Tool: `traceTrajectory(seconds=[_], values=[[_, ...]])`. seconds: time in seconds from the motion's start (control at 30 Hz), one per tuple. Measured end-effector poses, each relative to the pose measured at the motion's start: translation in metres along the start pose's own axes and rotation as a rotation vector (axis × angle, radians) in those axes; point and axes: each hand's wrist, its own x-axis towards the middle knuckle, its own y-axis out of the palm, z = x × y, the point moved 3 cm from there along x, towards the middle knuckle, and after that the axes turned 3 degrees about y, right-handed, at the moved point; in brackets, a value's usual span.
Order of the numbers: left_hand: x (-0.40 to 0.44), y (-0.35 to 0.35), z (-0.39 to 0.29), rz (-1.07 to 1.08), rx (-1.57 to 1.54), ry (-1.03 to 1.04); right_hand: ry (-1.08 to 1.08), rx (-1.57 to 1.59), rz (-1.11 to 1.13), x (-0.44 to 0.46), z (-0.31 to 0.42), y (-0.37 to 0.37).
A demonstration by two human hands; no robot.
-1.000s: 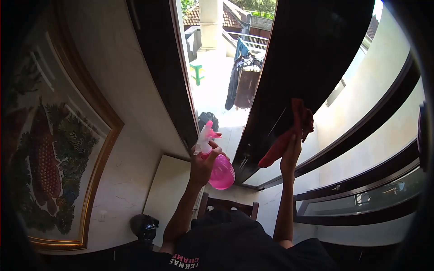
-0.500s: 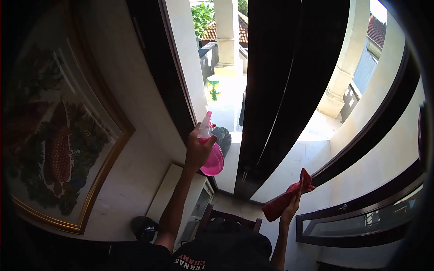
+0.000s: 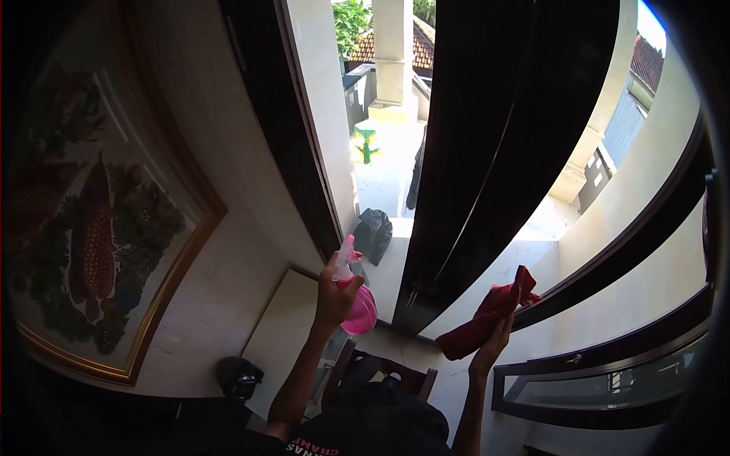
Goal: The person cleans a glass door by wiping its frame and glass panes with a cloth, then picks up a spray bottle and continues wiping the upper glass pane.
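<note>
My left hand (image 3: 334,295) is wrapped round the neck of a pink spray bottle (image 3: 360,313), whose white and pink nozzle (image 3: 347,254) points upward. Pink liquid shows through its round body. Lower right, my right hand (image 3: 493,342) grips a folded dark red cloth (image 3: 483,325), one corner of it sticking up above the fingers. Between the two hands stands the lower end of a dark door panel (image 3: 494,152), and neither hand touches it. The cloth is close to the dark frame on the right; whether they touch I cannot tell.
A gold-framed picture (image 3: 201,209) hangs on the left wall. Below it are a pale cabinet (image 3: 281,327) and a black helmet-like object (image 3: 238,378). A dark chair (image 3: 418,380) stands near my body. Beyond the doorway lie a black bag (image 3: 372,235) and a green-yellow stool (image 3: 366,144).
The spray bottle and my left hand have dropped lower in view. My right hand has raised the cloth slightly. The camera view has shifted, so the doorway sits a little further right.
</note>
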Motion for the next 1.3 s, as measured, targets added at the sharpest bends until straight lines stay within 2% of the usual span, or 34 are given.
traceTrajectory(seconds=[0.1,0.17,0.23,0.3,0.37,0.4,0.5,0.57,0.6,0.63,0.67,0.83,0.9,0.93,1.1,1.13,1.17,1.27,1.3], values=[[-0.02,-0.022,0.038,-0.083,0.071,0.035,-0.037,-0.023,0.001,0.0,0.017,0.042],[-0.035,-0.047,0.072,-0.094,0.095,-0.02,-0.093,-0.074,-0.028,0.002,0.029,0.077],[-0.048,-0.061,0.097,-0.094,0.115,-0.076,-0.2,-0.123,-0.043,0.011,0.054,0.115],[-0.056,-0.075,0.11,-0.169,0.004,-0.184,-0.319,-0.187,-0.013,0.03,0.071,0.157],[-0.056,-0.091,0.123,-0.12,0.032,-0.222,-0.606,-0.492,-0.013,0.07,0.073,0.203],[-0.053,-0.099,0.13,-0.091,0.065,-0.245,-0.599,-0.509,-0.026,0.085,0.077,0.222],[-0.036,-0.104,0.126,-0.106,-0.083,-0.32,-0.602,-0.539,-0.188,0.118,0.081,0.263],[-0.023,-0.117,0.15,-0.071,-0.014,-0.268,-0.862,-0.899,-0.378,0.12,0.081,0.279],[-0.011,-0.119,0.145,-0.03,-0.031,-0.28,-0.661,-0.711,-0.24,0.115,0.046,0.276],[0.002,-0.12,0.144,0.01,-0.048,-0.288,-0.98,-1.276,-0.272,0.108,0.009,0.269],[0.01,-0.121,0.147,0.006,-0.087,-0.303,-0.791,-1.344,-0.156,0.101,0.003,0.267],[0.044,-0.135,0.17,0.043,-0.125,-0.266,-0.956,-1.48,-0.178,0.103,-0.001,0.288],[0.058,-0.142,0.177,0.168,-0.05,-0.214,-1.043,-1.533,-0.165,0.096,0.0,0.301],[0.058,-0.14,0.179,0.107,-0.099,-0.225,-1.089,-1.554,-0.16,0.092,0.002,0.308],[0.066,-0.134,0.162,0.144,-0.158,-0.213,-1.341,-1.632,-0.145,0.074,0.013,0.333],[0.064,-0.134,0.166,0.164,-0.14,-0.205,-1.214,-1.276,-0.057,0.068,-0.033,0.324],[0.061,-0.134,0.167,0.18,-0.124,-0.197,-1.221,-1.275,-0.06,0.064,-0.047,0.321],[0.053,-0.128,0.153,0.149,-0.192,-0.181,-0.67,-0.793,0.187,0.07,-0.062,0.305],[0.047,-0.13,0.149,0.129,-0.203,-0.184,-0.978,-1.137,-0.025,0.071,-0.036,0.311]])
